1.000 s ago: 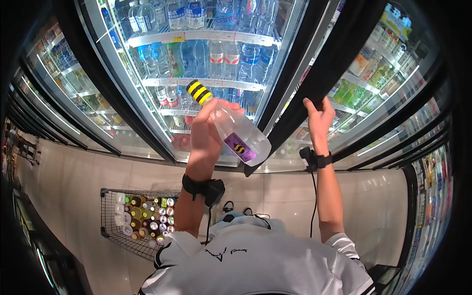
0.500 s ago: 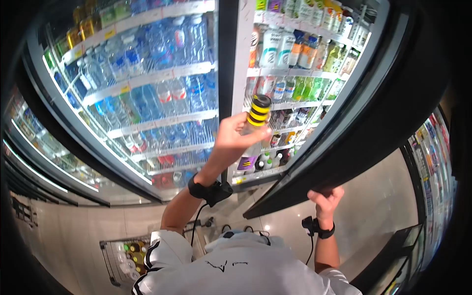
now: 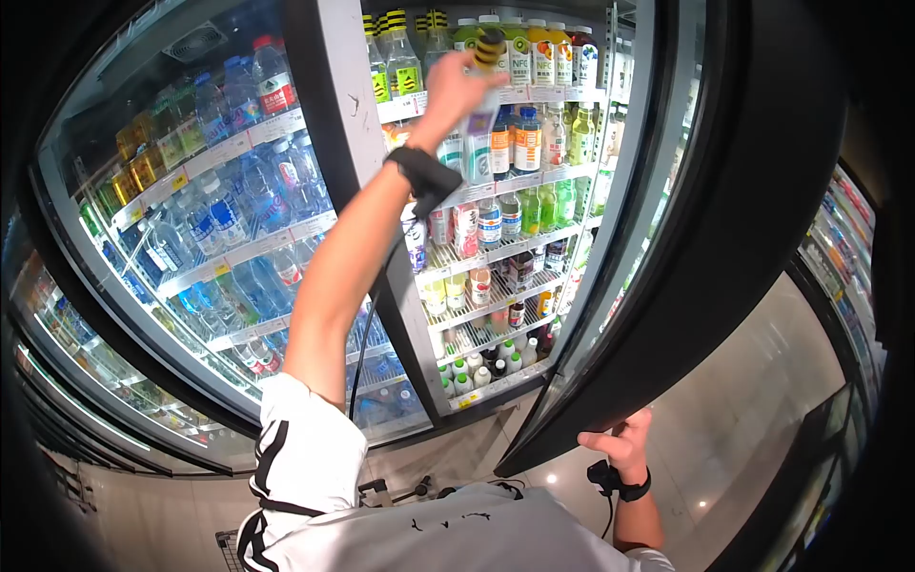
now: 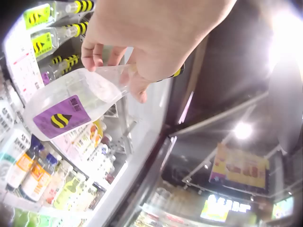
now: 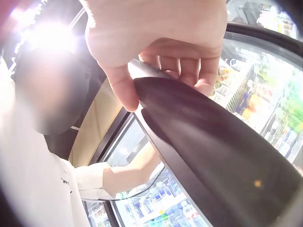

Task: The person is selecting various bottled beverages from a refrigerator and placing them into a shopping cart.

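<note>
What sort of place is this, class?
Probably a shop's drinks aisle: a black-framed glass fridge door, a row of green and orange juice bottles, and long white price strips.

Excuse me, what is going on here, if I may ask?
A person's left hand grips a purple-labelled bottle by its neck, holding it up in front of an upper shelf in a drinks fridge, where bottles with yellow-and-black tops stand. The right hand grips the edge of the open fridge door. The bottle is not yet set down.
</note>
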### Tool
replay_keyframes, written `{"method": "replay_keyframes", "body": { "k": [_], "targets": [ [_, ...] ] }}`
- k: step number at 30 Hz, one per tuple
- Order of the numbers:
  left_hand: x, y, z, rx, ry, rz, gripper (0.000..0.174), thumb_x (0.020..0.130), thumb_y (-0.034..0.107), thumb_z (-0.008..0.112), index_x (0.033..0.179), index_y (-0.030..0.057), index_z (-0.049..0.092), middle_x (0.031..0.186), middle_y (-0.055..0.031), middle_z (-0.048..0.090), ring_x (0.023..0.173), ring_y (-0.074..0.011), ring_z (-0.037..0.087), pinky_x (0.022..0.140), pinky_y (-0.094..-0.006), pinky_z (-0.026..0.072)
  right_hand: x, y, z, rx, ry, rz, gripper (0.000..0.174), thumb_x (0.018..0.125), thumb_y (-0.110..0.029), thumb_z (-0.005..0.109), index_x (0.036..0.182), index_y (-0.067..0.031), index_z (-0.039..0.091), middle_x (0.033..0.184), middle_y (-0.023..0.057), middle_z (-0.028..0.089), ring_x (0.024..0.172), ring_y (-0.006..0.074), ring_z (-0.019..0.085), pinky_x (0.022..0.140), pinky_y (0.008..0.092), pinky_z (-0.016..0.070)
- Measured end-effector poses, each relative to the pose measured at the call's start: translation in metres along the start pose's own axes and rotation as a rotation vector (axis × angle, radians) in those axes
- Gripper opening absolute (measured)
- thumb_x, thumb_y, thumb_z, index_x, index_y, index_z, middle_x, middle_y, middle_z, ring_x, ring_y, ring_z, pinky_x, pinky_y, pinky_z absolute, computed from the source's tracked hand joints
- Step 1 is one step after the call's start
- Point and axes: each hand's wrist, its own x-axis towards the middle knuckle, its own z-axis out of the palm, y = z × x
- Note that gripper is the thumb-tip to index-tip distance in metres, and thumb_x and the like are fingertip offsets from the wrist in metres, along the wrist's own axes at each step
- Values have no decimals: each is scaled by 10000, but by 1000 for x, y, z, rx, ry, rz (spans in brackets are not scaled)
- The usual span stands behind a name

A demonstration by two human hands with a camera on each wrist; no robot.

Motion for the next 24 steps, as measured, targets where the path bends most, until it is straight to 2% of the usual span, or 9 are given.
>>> {"method": "replay_keyframes", "body": {
  "k": [3, 4, 5, 11, 14, 17, 18, 21, 24],
  "targets": [
    [60, -5, -15, -43, 87, -31, 453, 728, 366, 855, 1057, 73, 752, 976, -148, 754, 922, -266, 725, 849, -378, 535, -3, 4, -3, -22, -10, -19, 144, 577, -21, 763, 711, -14, 709, 761, 74, 720, 687, 203, 677, 649, 291, 491],
    [79, -22, -12, 0, 122, 30, 414, 767, 322, 849, 1046, 35, 745, 937, -92, 755, 840, -149, 685, 764, -335, 515, -4, 6, -5, -28, -13, -10, 153, 578, -33, 777, 717, -18, 715, 773, 75, 724, 695, 212, 679, 658, 298, 494],
    [96, -38, -11, -12, 115, 35, 414, 767, 322, 849, 1046, 35, 745, 937, -92, 755, 840, -149, 685, 764, -335, 515, -5, 5, -5, -35, 1, -8, 153, 578, -33, 777, 717, -18, 715, 773, 75, 724, 695, 212, 679, 658, 298, 494],
    [137, -79, 2, 202, 166, -37, 499, 720, 429, 848, 1015, 38, 754, 928, -123, 755, 886, -234, 721, 798, -375, 534, -1, 5, 0, -60, 12, -66, 177, 571, -40, 792, 740, -27, 742, 816, 74, 734, 764, 234, 685, 722, 322, 502],
    [149, -90, 13, 225, 151, -191, 581, 690, 444, 841, 1026, -14, 717, 1052, -233, 716, 1028, -364, 689, 902, -442, 540, 1, 5, 3, -98, 17, -86, 177, 572, -44, 798, 742, -31, 750, 832, 75, 735, 790, 241, 686, 736, 332, 503],
    [150, -90, 20, 295, 28, -242, 652, 705, 445, 829, 1118, -32, 663, 1137, -254, 684, 1067, -389, 669, 917, -444, 538, 1, 5, 8, -71, 32, -51, 170, 576, -46, 802, 738, -37, 750, 839, 75, 736, 798, 245, 685, 743, 338, 504],
    [153, -94, 25, 341, 64, -229, 712, 714, 448, 822, 1200, -27, 607, 1190, -264, 657, 1097, -410, 651, 938, -459, 533, 0, 6, 9, -66, 22, -23, 168, 578, -47, 804, 736, -41, 750, 841, 72, 735, 802, 247, 684, 750, 340, 504],
    [160, -99, 24, 354, 23, -268, 746, 731, 442, 818, 1248, -32, 564, 1215, -272, 640, 1117, -426, 637, 952, -473, 528, -1, 11, 10, -89, 17, 1, 168, 577, -57, 811, 733, -51, 750, 841, 65, 732, 805, 248, 679, 762, 343, 499],
    [152, -97, 26, 378, 67, -281, 639, 778, 397, 796, 1208, -30, 597, 1206, -272, 644, 1129, -426, 633, 956, -473, 527, 4, 10, 16, -85, 27, -29, 165, 573, -68, 812, 724, -56, 748, 836, 63, 731, 800, 248, 675, 756, 344, 496]
  ]
}}
